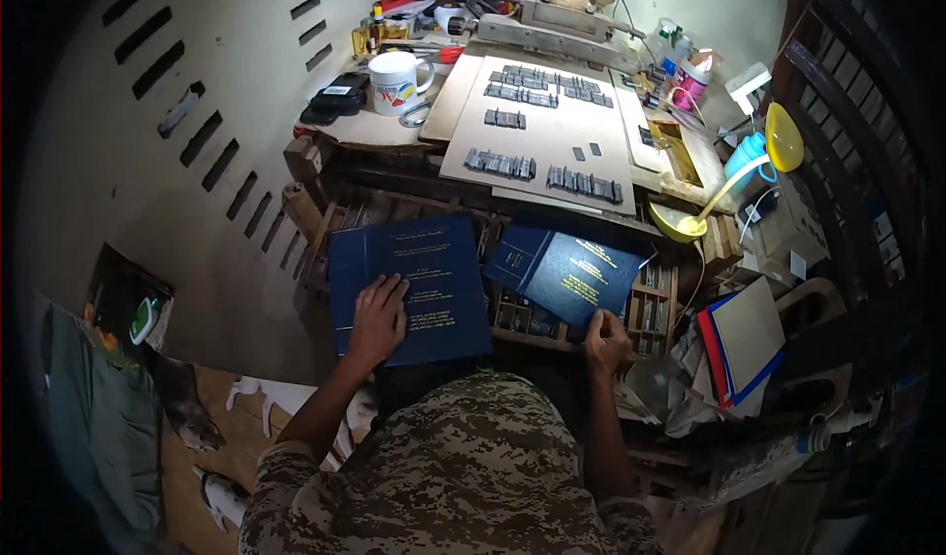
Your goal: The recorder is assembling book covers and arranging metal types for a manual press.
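My left hand lies with its fingers stretched over a large dark blue book cover printed with gold lettering. My right hand pinches the lower right edge of a smaller dark blue cover, also gold-lettered and tilted. Both covers are over a wooden compartment drawer of small metal pieces, partly hiding it. Beyond them, a pale board on the bench bears several rows of dark metal type, with two small loose pieces near its right side.
A white mug and a black case stand at the bench's left. Behind the board is a metal press. At right are a yellow lamp, a blue bottle and stacked folders. Animals lie on the floor at left.
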`<state>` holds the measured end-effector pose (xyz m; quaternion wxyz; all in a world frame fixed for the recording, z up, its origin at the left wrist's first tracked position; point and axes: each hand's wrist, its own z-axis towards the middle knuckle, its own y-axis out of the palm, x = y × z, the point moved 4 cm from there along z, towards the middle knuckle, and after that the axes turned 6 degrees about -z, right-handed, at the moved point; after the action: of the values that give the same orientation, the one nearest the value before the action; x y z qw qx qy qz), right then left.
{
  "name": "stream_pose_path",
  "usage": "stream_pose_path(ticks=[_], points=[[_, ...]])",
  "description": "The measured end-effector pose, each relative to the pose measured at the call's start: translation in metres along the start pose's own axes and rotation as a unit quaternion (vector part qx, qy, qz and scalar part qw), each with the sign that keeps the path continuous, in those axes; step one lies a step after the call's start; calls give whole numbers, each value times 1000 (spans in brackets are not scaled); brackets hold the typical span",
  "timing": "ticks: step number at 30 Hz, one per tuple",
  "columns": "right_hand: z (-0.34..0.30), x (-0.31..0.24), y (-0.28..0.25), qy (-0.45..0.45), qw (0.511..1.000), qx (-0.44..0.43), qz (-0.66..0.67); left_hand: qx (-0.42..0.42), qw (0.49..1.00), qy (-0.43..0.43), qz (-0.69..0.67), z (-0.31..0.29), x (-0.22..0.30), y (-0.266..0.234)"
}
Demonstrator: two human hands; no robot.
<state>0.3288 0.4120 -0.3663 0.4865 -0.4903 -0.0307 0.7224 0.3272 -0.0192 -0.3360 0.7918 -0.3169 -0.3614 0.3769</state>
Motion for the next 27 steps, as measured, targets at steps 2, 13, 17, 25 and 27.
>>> stream_pose_path(ticks=[2, 13, 17, 25, 27], points=[[-1, -3, 1, -1, 1000, 0, -23, 3, 1000, -6, 7, -1, 1, 0], [0, -16, 6, -77, 990, 44, -108, 16, 998, -26, 48, 9, 13, 9], [-2, -13, 8, -70, 991, 46, -104, 16, 998, -34, 56, 9, 13, 11], [-3, -7, 11, -55, 991, 20, -118, 14, 997, -41, 63, 9, 12, 12], [-3, -8, 10, -59, 991, 26, -119, 10, 997, -45, 61, 9, 12, 13]])
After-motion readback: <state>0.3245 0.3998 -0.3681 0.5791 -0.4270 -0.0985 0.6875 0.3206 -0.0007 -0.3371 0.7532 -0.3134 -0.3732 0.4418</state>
